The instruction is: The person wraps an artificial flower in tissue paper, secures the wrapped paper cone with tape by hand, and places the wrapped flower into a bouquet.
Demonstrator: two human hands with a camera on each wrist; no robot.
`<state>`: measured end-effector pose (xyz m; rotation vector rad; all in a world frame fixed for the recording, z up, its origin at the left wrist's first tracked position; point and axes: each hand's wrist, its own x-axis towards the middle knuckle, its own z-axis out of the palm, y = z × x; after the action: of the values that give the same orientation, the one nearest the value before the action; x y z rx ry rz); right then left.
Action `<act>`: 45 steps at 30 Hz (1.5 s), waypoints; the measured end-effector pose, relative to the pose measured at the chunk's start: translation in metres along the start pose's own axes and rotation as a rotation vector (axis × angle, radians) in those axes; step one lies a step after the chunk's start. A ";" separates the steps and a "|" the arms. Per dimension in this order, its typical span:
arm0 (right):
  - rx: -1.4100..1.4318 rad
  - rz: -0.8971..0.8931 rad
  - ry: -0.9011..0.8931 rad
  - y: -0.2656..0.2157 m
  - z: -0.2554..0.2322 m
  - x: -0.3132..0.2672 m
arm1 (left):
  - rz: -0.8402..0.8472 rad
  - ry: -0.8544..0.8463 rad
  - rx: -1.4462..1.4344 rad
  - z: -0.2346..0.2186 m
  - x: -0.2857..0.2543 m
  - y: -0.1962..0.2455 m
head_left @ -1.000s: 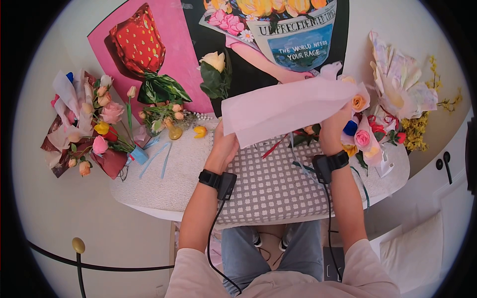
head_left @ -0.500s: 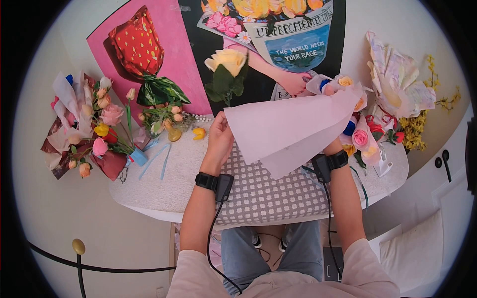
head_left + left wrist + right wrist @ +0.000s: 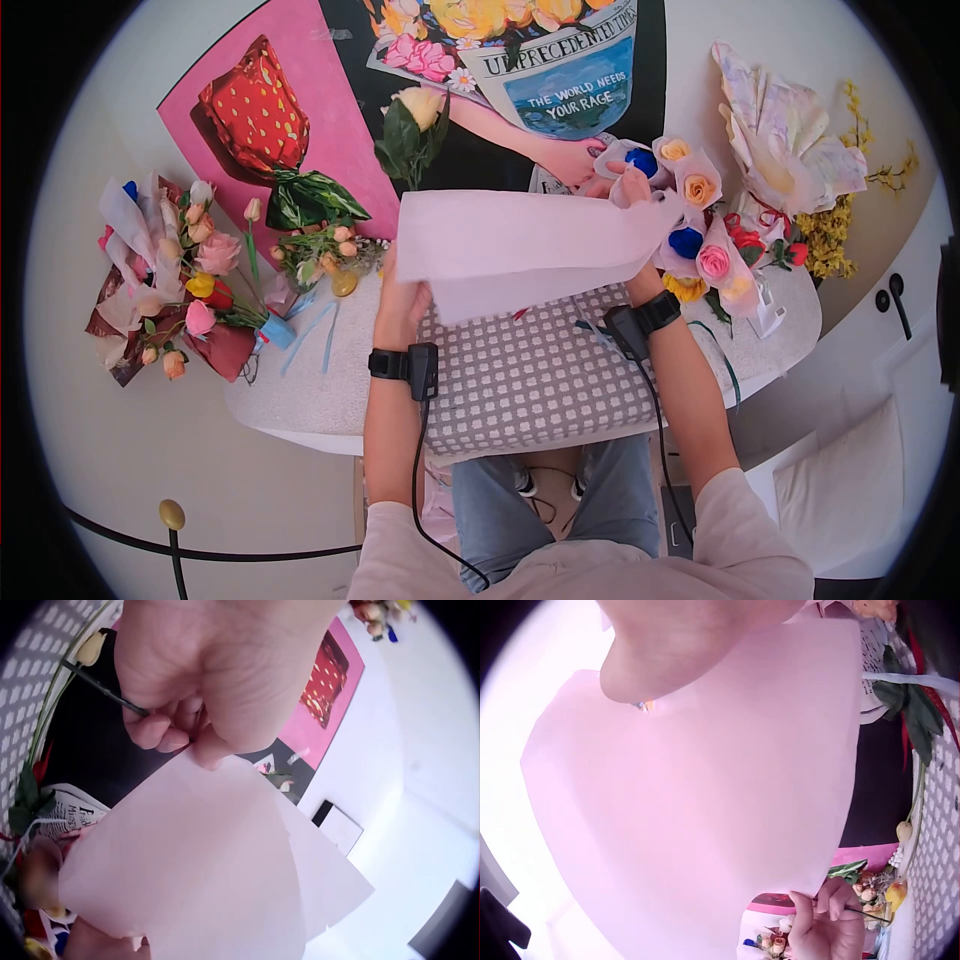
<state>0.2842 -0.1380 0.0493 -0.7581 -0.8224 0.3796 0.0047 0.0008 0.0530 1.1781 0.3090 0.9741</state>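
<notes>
flower-wrapping, sheet held up. the person holds a pale pink wrapping sheet in the air above the checked mat on the round table. the left hand, at the sheet's 8 o'clock corner, is curled closed: its fingers pinch that corner together with the thin dark stem of a cream rose, whose head stands at 11 o'clock of the sheet. the right hand, at the sheet's 2 o'clock corner, is closed on that corner; it sits against a cluster of small wrapped flowers, though whether it grips them too cannot be told.

judged step: the sheet is being positioned between the two hands, with the stem at its left corner. the next move probably calls for keeping both corner pinches firm while the paper is brought round the stem, without creasing the sheet or letting the stem slip.

views compared: the left wrist view alone shows the stem passing under the curled fingers where they meet the sheet. the right wrist view shows the sheet's underside and the left hand from afar. only the head view shows the finished bouquet at 9 o'clock on the table and the posters behind.
</notes>
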 end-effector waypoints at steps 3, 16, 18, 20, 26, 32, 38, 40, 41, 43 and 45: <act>0.136 0.151 -0.132 -0.041 0.017 -0.012 | -0.215 0.222 -0.455 -0.016 -0.001 -0.025; 0.371 0.581 -0.876 -0.049 0.006 -0.012 | -0.275 0.059 -0.325 -0.026 -0.023 -0.034; 0.241 0.595 -0.892 -0.044 0.025 -0.023 | -0.286 0.031 -0.303 -0.025 -0.023 -0.037; -0.046 0.535 -0.810 -0.034 0.045 -0.035 | -0.299 0.003 -0.280 -0.023 -0.022 -0.041; -0.216 0.311 -0.693 -0.002 0.067 -0.053 | -0.343 -0.081 -0.213 -0.009 -0.021 -0.059; -0.224 0.417 -0.659 0.013 0.062 -0.053 | -0.395 -0.167 -0.142 -0.011 -0.029 -0.073; -0.266 0.254 -0.743 0.020 0.056 -0.052 | -0.396 -0.215 -0.067 -0.022 -0.029 -0.066; -0.267 0.324 -0.696 0.016 0.053 -0.047 | -0.319 -0.185 -0.014 -0.008 -0.011 -0.066; -0.268 0.390 -0.650 0.012 0.053 -0.045 | -0.280 -0.168 0.013 -0.023 -0.022 -0.058; -0.237 0.397 -0.624 0.003 0.052 -0.041 | -0.201 -0.132 0.069 -0.031 -0.019 -0.046; -0.205 0.401 -0.600 -0.004 0.049 -0.037 | -0.120 -0.095 0.127 -0.030 -0.004 -0.034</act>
<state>0.2228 -0.1395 0.0546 -1.0229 -1.2857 0.9197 -0.0012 0.0144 0.0102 1.3023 0.3652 0.8008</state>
